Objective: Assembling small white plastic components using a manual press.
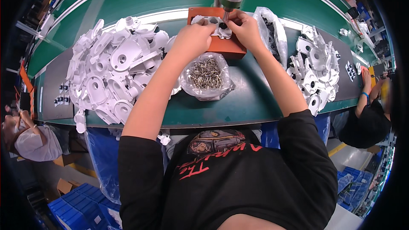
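1. One white part [219, 32] lies on the orange block [230, 47], long axis roughly left-right, black-centred end rightward.
2. We angle our left hand [194, 38] and right hand [247, 29] inward from either side; whether our fingers clamp it, we cannot tell.

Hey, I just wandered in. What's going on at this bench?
A person is working with both bare hands at a white plastic part on an orange block. The left hand is at the part's left side; the right hand is beside the tip of an upright green tool. Whether those fingers pinch anything small is hard to tell. In front sits a clear bag of small metal pieces, with heaps of white parts on both sides.
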Motion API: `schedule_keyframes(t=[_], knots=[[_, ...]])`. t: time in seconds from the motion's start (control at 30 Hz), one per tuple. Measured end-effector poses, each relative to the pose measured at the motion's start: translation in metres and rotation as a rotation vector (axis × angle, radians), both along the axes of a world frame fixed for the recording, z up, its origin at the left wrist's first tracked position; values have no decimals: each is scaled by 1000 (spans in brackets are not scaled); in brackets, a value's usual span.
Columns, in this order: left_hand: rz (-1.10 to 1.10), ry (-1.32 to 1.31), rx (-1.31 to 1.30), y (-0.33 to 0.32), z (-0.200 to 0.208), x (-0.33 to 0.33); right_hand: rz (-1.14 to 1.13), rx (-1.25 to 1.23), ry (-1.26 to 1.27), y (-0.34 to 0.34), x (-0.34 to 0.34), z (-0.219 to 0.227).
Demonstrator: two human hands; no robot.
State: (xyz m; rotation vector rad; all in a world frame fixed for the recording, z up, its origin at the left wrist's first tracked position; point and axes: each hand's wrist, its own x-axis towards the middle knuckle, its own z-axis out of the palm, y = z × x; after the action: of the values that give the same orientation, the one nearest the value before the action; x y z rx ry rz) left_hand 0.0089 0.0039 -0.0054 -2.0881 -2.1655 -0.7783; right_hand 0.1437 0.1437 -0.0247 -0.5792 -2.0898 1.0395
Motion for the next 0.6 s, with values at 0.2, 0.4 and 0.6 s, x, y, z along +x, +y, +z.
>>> schedule_keyframes(t=[0.2, 0.4, 0.6], knots=[[-1, -6, -14, 0, 1, 0, -2, 117, -7, -3, 0, 2], [11, 2, -48, -2, 3, 2, 17, 51, 3, -6, 4, 2], [25, -1, -41, -4, 8, 4, 82, 313, -11, -12, 15, 2]])
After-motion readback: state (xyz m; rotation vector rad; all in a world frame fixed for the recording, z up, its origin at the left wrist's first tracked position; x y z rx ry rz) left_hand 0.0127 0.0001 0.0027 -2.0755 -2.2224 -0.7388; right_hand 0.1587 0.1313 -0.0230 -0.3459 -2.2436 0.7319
